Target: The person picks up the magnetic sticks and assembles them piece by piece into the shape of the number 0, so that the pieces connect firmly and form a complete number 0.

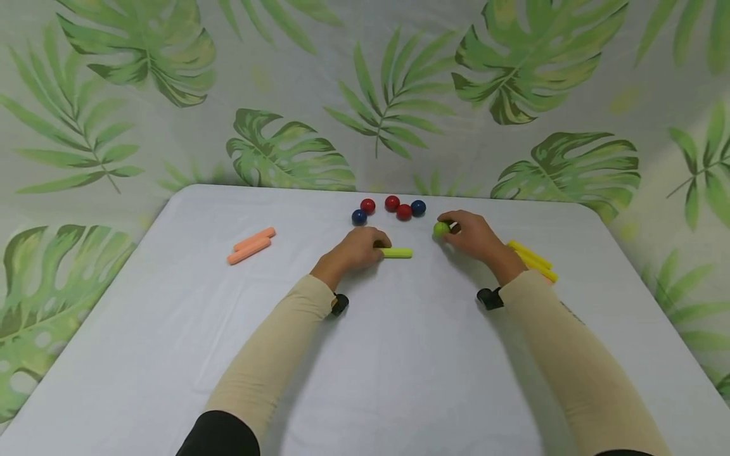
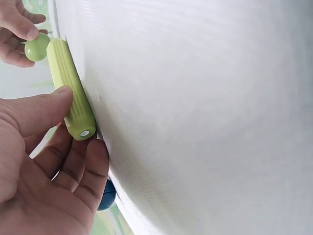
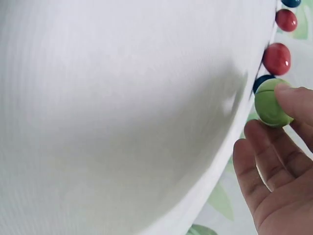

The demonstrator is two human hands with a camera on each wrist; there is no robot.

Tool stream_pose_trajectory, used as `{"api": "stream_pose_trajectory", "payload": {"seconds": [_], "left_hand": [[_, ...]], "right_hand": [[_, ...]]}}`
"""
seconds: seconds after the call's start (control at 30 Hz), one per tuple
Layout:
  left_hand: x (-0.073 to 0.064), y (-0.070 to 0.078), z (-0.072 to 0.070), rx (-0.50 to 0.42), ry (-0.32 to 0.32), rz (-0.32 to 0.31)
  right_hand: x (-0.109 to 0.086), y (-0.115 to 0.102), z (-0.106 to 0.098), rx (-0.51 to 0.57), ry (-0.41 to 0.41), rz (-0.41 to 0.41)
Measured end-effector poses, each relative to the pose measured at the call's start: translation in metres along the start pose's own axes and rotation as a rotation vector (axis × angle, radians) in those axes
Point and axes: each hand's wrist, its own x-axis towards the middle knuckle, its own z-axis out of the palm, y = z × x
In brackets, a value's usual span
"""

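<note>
In the head view my left hand point(image 1: 357, 248) pinches a short lime-green stick point(image 1: 398, 253) by its left end, its length pointing right. The left wrist view shows this stick point(image 2: 66, 73) with a ribbed side and a small hole in its near end; the thumb presses on top. To the right, my right hand point(image 1: 476, 236) holds a green ball point(image 1: 441, 230) between thumb and fingertips. A seam runs around this ball point(image 3: 272, 104) in the right wrist view. Beyond the hands lie red balls point(image 1: 403, 212) and two dark blue balls point(image 1: 418, 208).
Two orange sticks point(image 1: 251, 247) lie side by side at the left of the white-covered table point(image 1: 393, 373). Yellow sticks point(image 1: 536, 263) lie at the right, partly hidden by my right forearm. A leaf-patterned cloth point(image 1: 393, 95) hangs behind the table's far edge.
</note>
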Motion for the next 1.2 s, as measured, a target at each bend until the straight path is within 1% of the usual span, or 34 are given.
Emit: {"api": "stream_pose_trajectory", "payload": {"seconds": [0.2, 0.37, 0.5, 0.6, 0.77, 1.0, 1.2], "left_hand": [[-0.001, -0.002, 0.000, 0.003, 0.006, -0.010], [-0.003, -0.003, -0.002, -0.020, 0.021, -0.008], [-0.004, -0.004, -0.003, -0.023, 0.028, 0.005], [-0.006, -0.004, -0.005, -0.015, 0.048, 0.001], [-0.008, -0.003, -0.009, 0.001, 0.093, -0.013], [-0.007, -0.005, -0.011, 0.004, 0.124, 0.018], [-0.003, -0.004, -0.009, 0.007, 0.142, -0.005]], "right_hand": [[0.001, -0.007, 0.006, 0.007, -0.009, -0.013], [0.005, -0.010, 0.013, 0.014, -0.009, -0.027], [0.006, -0.008, 0.019, 0.017, -0.036, -0.008], [0.005, -0.008, 0.022, 0.025, -0.045, 0.003], [0.002, -0.011, 0.023, 0.022, -0.044, 0.006], [-0.003, -0.012, 0.020, 0.007, -0.041, 0.030], [-0.003, -0.013, 0.020, 0.023, -0.057, 0.028]]}}
